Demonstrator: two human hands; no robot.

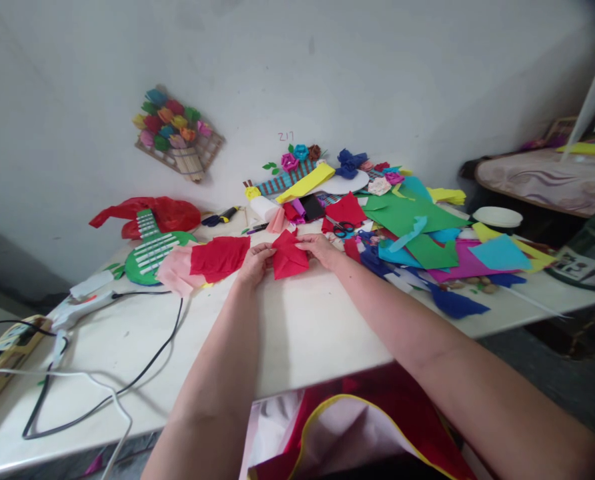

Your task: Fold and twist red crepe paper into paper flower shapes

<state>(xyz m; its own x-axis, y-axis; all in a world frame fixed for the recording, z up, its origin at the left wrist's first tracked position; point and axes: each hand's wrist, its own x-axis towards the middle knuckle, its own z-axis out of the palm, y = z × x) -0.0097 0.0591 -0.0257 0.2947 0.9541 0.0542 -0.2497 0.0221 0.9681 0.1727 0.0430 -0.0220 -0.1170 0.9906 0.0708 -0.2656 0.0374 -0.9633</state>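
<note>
Between my hands is a small folded piece of red crepe paper [290, 259], held just above the white table [297, 320]. My left hand [257, 262] pinches its left edge. At its upper right edge, the fingers of my right hand [318, 249] are closed on it. A larger red crepe sheet [221, 259] lies just left of my left hand, over a pale pink sheet [175, 268]. Behind my right hand are scissors [343, 230] with dark handles, resting by another red piece [346, 209].
Coloured paper scraps [417, 227] cover the table's right side. At left lie a green guitar-shaped craft [152, 253], a red plastic bag [177, 217], a glue gun [85, 310] with a black cord, and a power strip [15, 347]. A glass jar [590, 250] stands far right.
</note>
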